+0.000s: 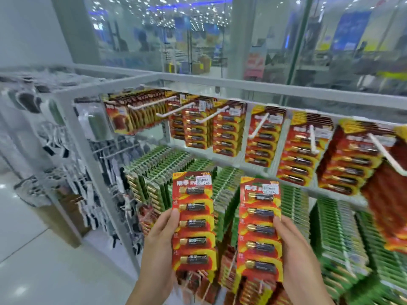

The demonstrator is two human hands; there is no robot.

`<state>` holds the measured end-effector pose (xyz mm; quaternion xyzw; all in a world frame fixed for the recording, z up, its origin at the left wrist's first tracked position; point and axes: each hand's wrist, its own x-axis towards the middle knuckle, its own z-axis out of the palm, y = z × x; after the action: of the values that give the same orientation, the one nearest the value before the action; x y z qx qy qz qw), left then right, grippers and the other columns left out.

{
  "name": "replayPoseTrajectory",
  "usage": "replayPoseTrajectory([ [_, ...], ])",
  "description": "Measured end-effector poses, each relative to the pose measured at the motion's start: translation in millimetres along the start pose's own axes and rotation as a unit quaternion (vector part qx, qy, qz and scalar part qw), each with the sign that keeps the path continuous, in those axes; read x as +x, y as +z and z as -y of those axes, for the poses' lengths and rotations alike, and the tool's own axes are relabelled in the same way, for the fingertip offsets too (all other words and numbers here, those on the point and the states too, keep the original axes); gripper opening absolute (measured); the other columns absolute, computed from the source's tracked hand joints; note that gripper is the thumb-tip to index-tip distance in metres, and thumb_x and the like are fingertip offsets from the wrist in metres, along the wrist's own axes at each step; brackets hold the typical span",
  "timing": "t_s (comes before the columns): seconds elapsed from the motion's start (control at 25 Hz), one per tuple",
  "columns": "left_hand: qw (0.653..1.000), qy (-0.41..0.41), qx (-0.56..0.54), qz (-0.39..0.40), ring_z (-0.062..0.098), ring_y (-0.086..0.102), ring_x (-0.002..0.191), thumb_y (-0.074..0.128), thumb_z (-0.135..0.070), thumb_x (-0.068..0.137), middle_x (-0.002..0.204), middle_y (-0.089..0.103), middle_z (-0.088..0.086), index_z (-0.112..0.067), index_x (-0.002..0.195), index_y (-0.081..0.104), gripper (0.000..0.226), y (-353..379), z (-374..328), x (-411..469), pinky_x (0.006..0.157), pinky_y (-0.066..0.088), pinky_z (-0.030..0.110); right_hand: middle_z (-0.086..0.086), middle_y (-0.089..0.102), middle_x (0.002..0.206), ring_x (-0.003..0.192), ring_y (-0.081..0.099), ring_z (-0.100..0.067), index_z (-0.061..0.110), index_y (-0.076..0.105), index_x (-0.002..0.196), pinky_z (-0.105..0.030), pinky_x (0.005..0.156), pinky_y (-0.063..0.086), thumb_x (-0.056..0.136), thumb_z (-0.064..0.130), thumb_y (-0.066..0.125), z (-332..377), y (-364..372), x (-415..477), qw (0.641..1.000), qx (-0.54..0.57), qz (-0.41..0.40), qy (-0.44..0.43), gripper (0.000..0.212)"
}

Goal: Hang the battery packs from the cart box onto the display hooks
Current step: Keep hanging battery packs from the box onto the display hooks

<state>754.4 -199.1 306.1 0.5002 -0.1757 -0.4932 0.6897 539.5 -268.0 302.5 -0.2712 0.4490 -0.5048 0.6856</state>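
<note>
Two red battery packs raised before the display hooks — one in each hand.

Your left hand (159,243) is gripping the left battery pack (193,221) by its edge, thumb curled over the front beside the third cell; your right hand (295,249) is gripping the right battery pack (259,225) likewise, thumb lying on its outer edge. Both packs are standing upright above your fingers, their hang holes well beyond your fingertips and below the white display hooks (210,115) on the top row of red packs (228,130). Judging from this, you are choosing a hook — lift one pack at a time, line its top hole with the upturned tip, then slide it back level so the card is not bending. The cart box is not in view.
</note>
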Motion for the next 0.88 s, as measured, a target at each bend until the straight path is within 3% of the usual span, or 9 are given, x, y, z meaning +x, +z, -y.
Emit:
replayPoseTrajectory([
  [0.12,1.000,0.024,0.001,0.001,0.040,0.077,0.085,0.066,-0.038,0.088,0.105,0.077,0.020,-0.014,0.111,0.074,0.034,5,-21,19,0.078,0.060,0.049,-0.013,0.079,0.098,0.086,0.076,-0.039,0.020,0.067,0.109,-0.057,0.088,0.055,0.089,0.028,0.068,-2,11,17,1.000,-0.006,-0.008,0.025,0.022],
  [0.24,0.997,0.066,0.008,0.028,0.036,0.076,0.077,0.065,-0.037,0.086,0.101,0.077,0.020,-0.013,0.111,0.075,0.036,16,-51,32,0.063,0.062,0.042,-0.014,0.077,0.092,0.090,0.072,-0.036,0.019,0.066,0.099,-0.055,0.090,0.053,0.080,0.027,0.069,0,19,27,0.999,-0.017,-0.017,0.023,0.021],
  [0.44,0.991,0.102,0.039,0.073,0.033,0.077,0.075,0.063,-0.033,0.092,0.099,0.078,0.018,-0.018,0.100,0.080,0.024,33,-86,56,0.057,0.061,0.039,-0.012,0.078,0.104,0.101,0.072,-0.038,0.016,0.068,0.118,-0.053,0.089,0.055,0.077,0.031,0.068,-3,26,36,0.999,-0.025,-0.028,0.029,0.044],
  [0.68,0.992,0.062,0.046,0.104,0.034,0.078,0.078,0.064,-0.035,0.088,0.101,0.079,0.017,-0.021,0.096,0.081,0.023,31,-96,70,0.057,0.063,0.040,-0.012,0.076,0.108,0.097,0.073,-0.031,0.016,0.068,0.119,-0.044,0.078,0.055,0.092,0.027,0.062,-11,33,25,0.997,-0.056,-0.055,-0.013,0.029],
  [0.8,0.991,0.052,0.049,0.112,0.031,0.078,0.074,0.065,-0.035,0.085,0.096,0.080,0.013,-0.026,0.088,0.082,0.020,30,-99,73,0.054,0.061,0.037,-0.009,0.076,0.115,0.103,0.075,-0.022,0.011,0.066,0.125,-0.036,0.083,0.058,0.089,0.040,0.061,-16,41,15,0.995,-0.072,-0.072,-0.019,0.046],
  [0.88,0.989,0.046,0.056,0.125,0.031,0.078,0.074,0.065,-0.034,0.086,0.095,0.080,0.013,-0.026,0.087,0.082,0.019,30,-100,76,0.055,0.061,0.037,-0.007,0.076,0.115,0.100,0.075,-0.018,0.013,0.067,0.122,-0.026,0.076,0.059,0.090,0.036,0.062,-15,45,9,0.995,-0.053,-0.078,-0.036,0.040],
])
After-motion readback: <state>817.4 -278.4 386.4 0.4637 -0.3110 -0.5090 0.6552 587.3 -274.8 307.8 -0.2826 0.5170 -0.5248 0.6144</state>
